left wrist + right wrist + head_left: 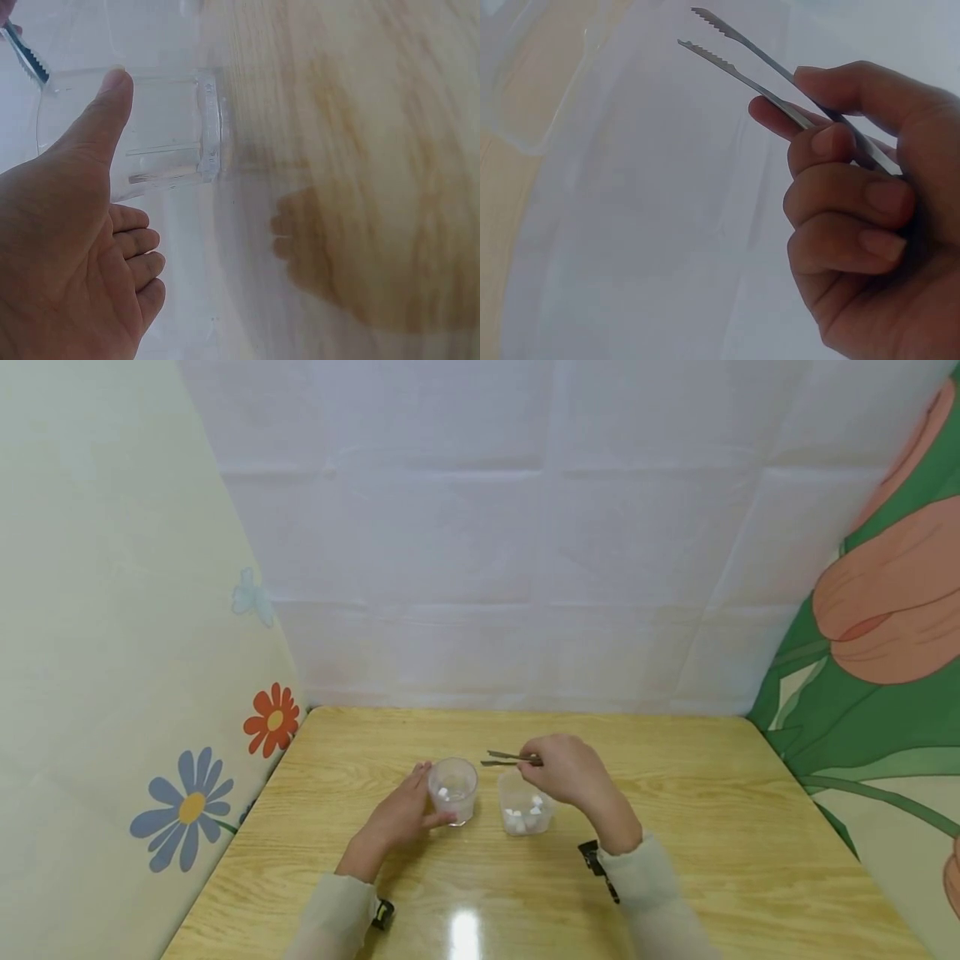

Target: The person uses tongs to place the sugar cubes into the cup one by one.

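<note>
My left hand holds a clear glass that stands upright on the table, with the thumb at its near side. A small white cube shows inside the glass. In the left wrist view the thumb lies along the glass wall. My right hand grips metal tweezers with serrated tips, its fingers curled round them. The tips stand apart with nothing between them, pointing left toward the glass rim. Below the right hand is a clear plastic tub with several white cubes.
Both containers stand side by side on a wood-grain table. A white cloth hangs behind the table's far edge. Flower-printed sheets hang at left and right. Dark straps with small devices sit at the wrists.
</note>
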The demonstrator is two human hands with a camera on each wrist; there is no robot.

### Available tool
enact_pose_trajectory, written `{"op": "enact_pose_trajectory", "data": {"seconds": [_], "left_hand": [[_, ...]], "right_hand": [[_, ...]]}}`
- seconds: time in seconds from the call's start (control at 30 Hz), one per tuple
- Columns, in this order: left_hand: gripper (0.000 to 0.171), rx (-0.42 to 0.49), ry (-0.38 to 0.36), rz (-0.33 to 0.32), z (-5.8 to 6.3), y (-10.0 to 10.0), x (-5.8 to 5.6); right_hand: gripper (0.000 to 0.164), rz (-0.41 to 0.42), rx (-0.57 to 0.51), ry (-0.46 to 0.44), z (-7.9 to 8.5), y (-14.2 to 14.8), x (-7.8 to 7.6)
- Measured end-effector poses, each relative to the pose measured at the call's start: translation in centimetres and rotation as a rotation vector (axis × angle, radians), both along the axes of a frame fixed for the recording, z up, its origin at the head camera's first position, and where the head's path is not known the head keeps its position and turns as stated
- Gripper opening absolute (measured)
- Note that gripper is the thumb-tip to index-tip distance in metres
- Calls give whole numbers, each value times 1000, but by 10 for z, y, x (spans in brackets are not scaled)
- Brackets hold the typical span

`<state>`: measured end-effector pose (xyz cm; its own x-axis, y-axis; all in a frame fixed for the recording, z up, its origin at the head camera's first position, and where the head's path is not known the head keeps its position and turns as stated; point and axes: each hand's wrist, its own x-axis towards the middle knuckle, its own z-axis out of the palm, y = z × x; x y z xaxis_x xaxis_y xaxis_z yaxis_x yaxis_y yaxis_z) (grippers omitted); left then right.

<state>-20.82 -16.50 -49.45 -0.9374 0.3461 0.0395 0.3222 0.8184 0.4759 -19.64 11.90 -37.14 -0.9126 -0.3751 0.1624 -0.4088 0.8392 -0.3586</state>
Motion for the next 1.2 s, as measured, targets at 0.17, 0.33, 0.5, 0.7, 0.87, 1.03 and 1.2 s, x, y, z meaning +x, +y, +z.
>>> {"op": "enact_pose_trajectory", "data": {"seconds": [0.17,0.33,0.5,0.7,0.87,1.03,1.2], "left_hand": [[103,-2,2,0,-1,-2,0],[103,-1,-5,0,-1,-3,-1],[103,-5,-6,0,-1,-2,-1],[103,-10,-1,-3,-2,-2,-1],[103,-6,3,0,-3,-2,-2],[102,-3,4,-4,-3,-2,-2],[102,-2,1,-8,-3,-4,-2]], "right_hand": [[15,-7,-1,-15,0,11,1],[14,-11,-15,-21,-2,21,3],[14,-20,-12,-18,-5,30,6],[12,-35,6,-19,-9,37,9],[10,-32,23,-23,-10,40,12],[10,-37,29,-42,-14,41,12],[10,-38,24,-75,-19,40,12]]}}
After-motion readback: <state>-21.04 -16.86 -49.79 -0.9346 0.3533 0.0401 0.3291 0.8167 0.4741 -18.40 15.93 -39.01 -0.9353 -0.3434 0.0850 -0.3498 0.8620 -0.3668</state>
